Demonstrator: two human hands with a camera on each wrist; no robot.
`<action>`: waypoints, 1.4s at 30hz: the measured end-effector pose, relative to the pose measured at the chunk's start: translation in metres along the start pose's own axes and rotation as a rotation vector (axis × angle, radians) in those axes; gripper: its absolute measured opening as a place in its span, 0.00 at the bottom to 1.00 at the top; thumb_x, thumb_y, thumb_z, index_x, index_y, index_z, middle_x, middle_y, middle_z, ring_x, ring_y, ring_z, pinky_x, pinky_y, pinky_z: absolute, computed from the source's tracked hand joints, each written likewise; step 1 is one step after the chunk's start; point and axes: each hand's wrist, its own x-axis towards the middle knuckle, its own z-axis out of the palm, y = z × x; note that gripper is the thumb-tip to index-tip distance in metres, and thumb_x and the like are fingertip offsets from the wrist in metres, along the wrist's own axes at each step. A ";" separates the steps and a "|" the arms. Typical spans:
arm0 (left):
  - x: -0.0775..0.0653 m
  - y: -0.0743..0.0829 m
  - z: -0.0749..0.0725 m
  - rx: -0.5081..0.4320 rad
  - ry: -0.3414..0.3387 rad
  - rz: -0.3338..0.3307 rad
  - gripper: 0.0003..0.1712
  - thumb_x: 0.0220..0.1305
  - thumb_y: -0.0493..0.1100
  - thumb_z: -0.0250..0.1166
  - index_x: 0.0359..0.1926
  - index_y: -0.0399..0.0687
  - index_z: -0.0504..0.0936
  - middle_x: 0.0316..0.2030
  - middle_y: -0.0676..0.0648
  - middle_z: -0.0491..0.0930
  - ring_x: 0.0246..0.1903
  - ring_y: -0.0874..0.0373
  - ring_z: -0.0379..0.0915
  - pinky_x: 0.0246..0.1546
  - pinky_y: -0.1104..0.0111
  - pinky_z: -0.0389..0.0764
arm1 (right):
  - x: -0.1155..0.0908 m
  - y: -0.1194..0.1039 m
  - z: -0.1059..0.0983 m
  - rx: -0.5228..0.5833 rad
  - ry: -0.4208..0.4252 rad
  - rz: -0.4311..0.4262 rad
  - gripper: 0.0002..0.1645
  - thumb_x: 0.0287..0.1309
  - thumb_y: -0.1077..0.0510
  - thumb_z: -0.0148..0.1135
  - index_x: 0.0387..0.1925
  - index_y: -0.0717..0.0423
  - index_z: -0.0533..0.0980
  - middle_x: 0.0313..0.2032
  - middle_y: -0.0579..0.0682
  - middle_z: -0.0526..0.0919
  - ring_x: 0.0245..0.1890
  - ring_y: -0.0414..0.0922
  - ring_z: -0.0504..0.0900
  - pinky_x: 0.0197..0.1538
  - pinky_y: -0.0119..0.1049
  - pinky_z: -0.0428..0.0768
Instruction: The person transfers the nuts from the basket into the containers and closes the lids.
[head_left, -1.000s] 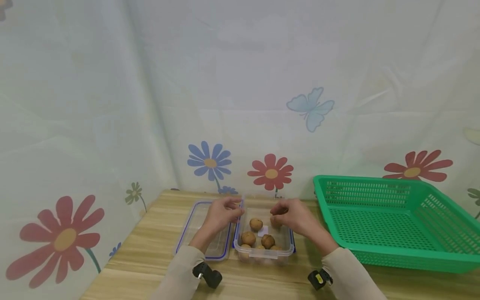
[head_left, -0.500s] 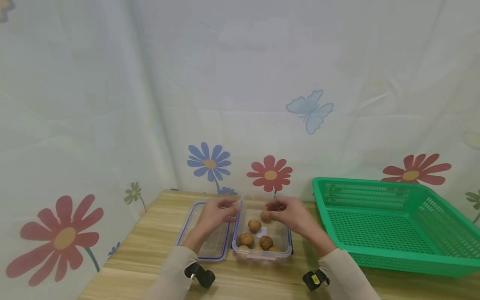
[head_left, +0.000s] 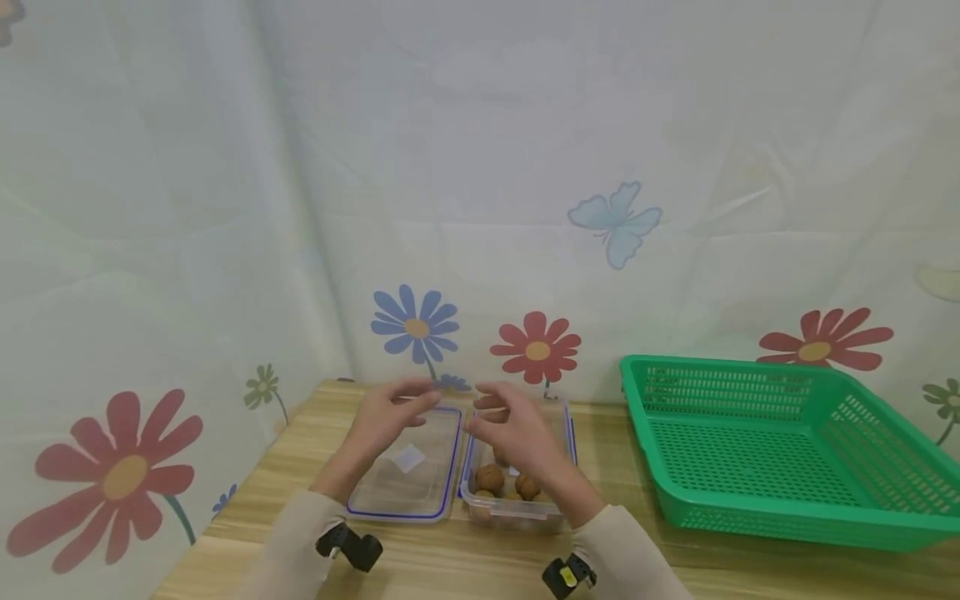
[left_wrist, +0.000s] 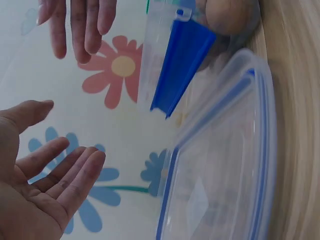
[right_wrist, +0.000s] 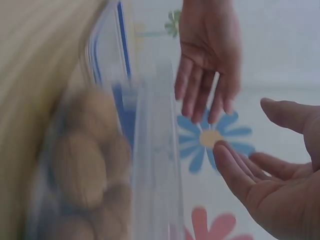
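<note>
My left hand [head_left: 386, 418] hovers over the far part of a clear lid [head_left: 401, 493] with a blue seal, its fingers loosely bent and nothing in them. The right hand [head_left: 516, 427] hangs over the clear plastic box [head_left: 517, 510] beside the lid, likewise holding nothing. Several walnuts [head_left: 490, 478] lie inside the box; the right hand and forearm hide some of them in the head view. From the right wrist, the bare palm and parted fingers [right_wrist: 232, 167] show above the box wall. A blue clip [left_wrist: 182, 65] sticks out from the box in the left wrist view.
A large green plastic basket [head_left: 810, 510] stands on the wooden table [head_left: 300, 492] to the right of the box. Behind the table hangs a pale curtain [head_left: 465, 167] printed with flowers. A white label [head_left: 408, 458] shows on the lid.
My right hand has let go of a walnut at the back of the box and moved left. My left hand has moved left too, away from the box edge and over the lid.
</note>
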 end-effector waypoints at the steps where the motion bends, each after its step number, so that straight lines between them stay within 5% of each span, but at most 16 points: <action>1: -0.002 -0.001 -0.005 0.010 0.006 0.001 0.31 0.72 0.53 0.72 0.65 0.37 0.82 0.61 0.37 0.83 0.57 0.42 0.83 0.51 0.59 0.89 | 0.000 -0.002 0.006 0.016 -0.002 0.007 0.36 0.70 0.53 0.72 0.73 0.62 0.71 0.61 0.63 0.82 0.60 0.61 0.83 0.58 0.57 0.86; 8: -0.016 -0.013 -0.039 0.084 0.034 0.048 0.33 0.74 0.57 0.69 0.69 0.42 0.79 0.64 0.39 0.81 0.61 0.43 0.81 0.55 0.61 0.87 | -0.002 -0.011 0.052 0.121 0.043 0.052 0.46 0.70 0.44 0.71 0.80 0.57 0.62 0.71 0.61 0.73 0.67 0.59 0.78 0.62 0.59 0.83; 13: -0.027 -0.027 -0.057 0.141 0.044 0.049 0.34 0.75 0.59 0.68 0.72 0.44 0.77 0.67 0.41 0.79 0.65 0.42 0.77 0.64 0.50 0.81 | -0.003 -0.013 0.085 0.176 0.118 0.061 0.52 0.68 0.43 0.72 0.82 0.58 0.58 0.76 0.63 0.64 0.70 0.63 0.72 0.65 0.63 0.80; 21: -0.037 -0.048 -0.074 0.163 0.042 0.007 0.36 0.78 0.58 0.63 0.75 0.41 0.73 0.71 0.37 0.75 0.70 0.39 0.70 0.70 0.44 0.73 | -0.004 -0.011 0.124 0.119 0.242 0.091 0.58 0.62 0.41 0.75 0.81 0.62 0.56 0.77 0.66 0.58 0.75 0.66 0.61 0.72 0.69 0.67; 31: -0.040 -0.068 -0.082 0.148 -0.045 -0.124 0.43 0.77 0.62 0.62 0.78 0.38 0.66 0.75 0.32 0.66 0.72 0.37 0.66 0.70 0.48 0.74 | -0.008 0.001 0.141 0.120 0.277 0.203 0.63 0.62 0.36 0.73 0.83 0.62 0.52 0.81 0.70 0.47 0.80 0.68 0.49 0.76 0.70 0.56; 42: -0.039 -0.068 -0.080 0.182 -0.093 -0.150 0.45 0.76 0.63 0.64 0.77 0.36 0.67 0.74 0.31 0.68 0.69 0.37 0.71 0.66 0.51 0.79 | -0.004 0.008 0.145 0.101 0.288 0.272 0.64 0.62 0.39 0.74 0.83 0.65 0.51 0.80 0.75 0.43 0.79 0.72 0.46 0.75 0.74 0.55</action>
